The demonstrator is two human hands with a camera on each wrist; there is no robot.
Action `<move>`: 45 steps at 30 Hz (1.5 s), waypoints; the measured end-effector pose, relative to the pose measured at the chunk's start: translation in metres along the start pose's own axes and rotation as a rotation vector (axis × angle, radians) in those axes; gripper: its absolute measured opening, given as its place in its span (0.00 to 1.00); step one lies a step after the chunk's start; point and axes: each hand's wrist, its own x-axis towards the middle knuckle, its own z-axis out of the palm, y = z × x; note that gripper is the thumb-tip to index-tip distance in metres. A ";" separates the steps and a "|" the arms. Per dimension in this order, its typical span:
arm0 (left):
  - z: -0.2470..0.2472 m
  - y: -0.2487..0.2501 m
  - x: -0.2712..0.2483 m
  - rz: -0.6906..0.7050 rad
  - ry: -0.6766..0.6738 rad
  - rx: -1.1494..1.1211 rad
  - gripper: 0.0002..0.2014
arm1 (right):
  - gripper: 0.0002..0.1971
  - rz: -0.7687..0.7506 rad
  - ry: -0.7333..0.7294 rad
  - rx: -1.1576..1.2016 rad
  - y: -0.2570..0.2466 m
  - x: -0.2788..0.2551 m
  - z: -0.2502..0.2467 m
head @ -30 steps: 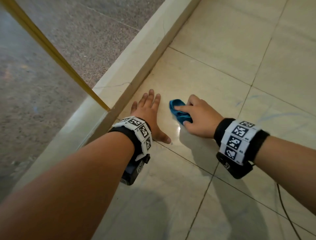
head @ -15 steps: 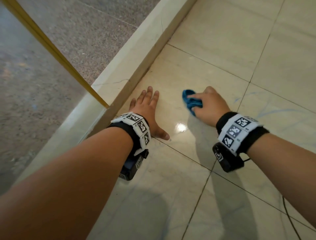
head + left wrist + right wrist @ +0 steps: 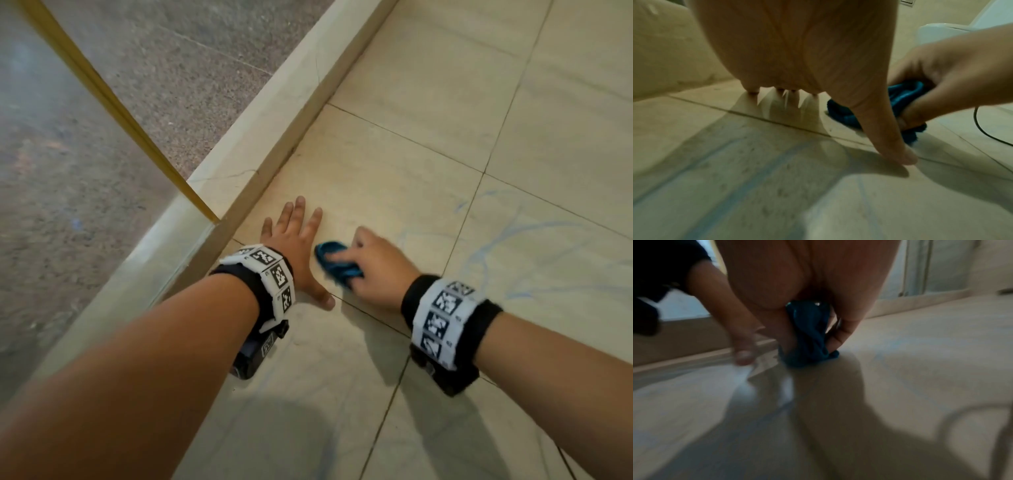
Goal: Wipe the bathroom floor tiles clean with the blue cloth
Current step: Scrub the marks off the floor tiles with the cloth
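My right hand (image 3: 371, 270) grips a bunched blue cloth (image 3: 334, 262) and presses it on the beige floor tiles (image 3: 394, 171), just right of my left hand. The cloth (image 3: 904, 99) shows behind my left thumb in the left wrist view, and the cloth (image 3: 807, 337) hangs between thumb and curled fingers in the right wrist view. My left hand (image 3: 294, 240) lies flat on the tile with its fingers spread, next to the raised marble curb (image 3: 274, 126). Faint blue streaks (image 3: 507, 233) mark the tile to the right.
A glass panel with a gold edge strip (image 3: 113, 102) stands on the curb, with speckled grey floor (image 3: 171, 68) behind it. A white fixture (image 3: 937, 32) and a black cable (image 3: 982, 128) lie at the right. Dark grout lines cross the tiles.
My right hand has slid the cloth back toward the left hand and nearer to me, after swinging out to the right half a second ago. The left hand stays planted.
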 end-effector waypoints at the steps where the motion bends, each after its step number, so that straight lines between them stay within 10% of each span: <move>1: 0.004 0.001 0.000 0.002 -0.002 0.011 0.76 | 0.23 -0.056 -0.017 -0.002 -0.005 -0.006 0.005; 8: 0.006 0.000 -0.002 0.000 -0.003 0.018 0.75 | 0.22 0.149 0.148 0.010 0.010 0.006 -0.007; 13: 0.006 0.000 -0.002 0.002 0.017 0.035 0.74 | 0.24 -0.124 -0.060 -0.066 -0.004 -0.014 0.004; 17: 0.006 0.000 -0.003 -0.002 0.014 0.025 0.75 | 0.22 0.204 0.121 0.009 0.031 0.007 -0.018; 22: 0.006 0.000 -0.002 -0.006 0.019 0.035 0.75 | 0.23 -0.115 -0.086 -0.036 0.005 -0.026 0.002; 28: 0.000 0.004 -0.001 -0.018 0.002 0.053 0.76 | 0.22 0.185 0.139 0.030 0.039 -0.006 -0.017; 32: -0.010 0.017 0.005 0.008 0.013 0.061 0.76 | 0.24 -0.053 -0.011 -0.050 0.018 -0.025 -0.002; 38: -0.015 0.036 0.011 0.055 0.015 0.074 0.74 | 0.22 0.314 0.217 0.015 0.060 0.010 -0.026; 45: -0.022 0.048 0.030 0.032 -0.018 0.074 0.75 | 0.22 0.076 0.156 0.006 0.056 -0.004 -0.021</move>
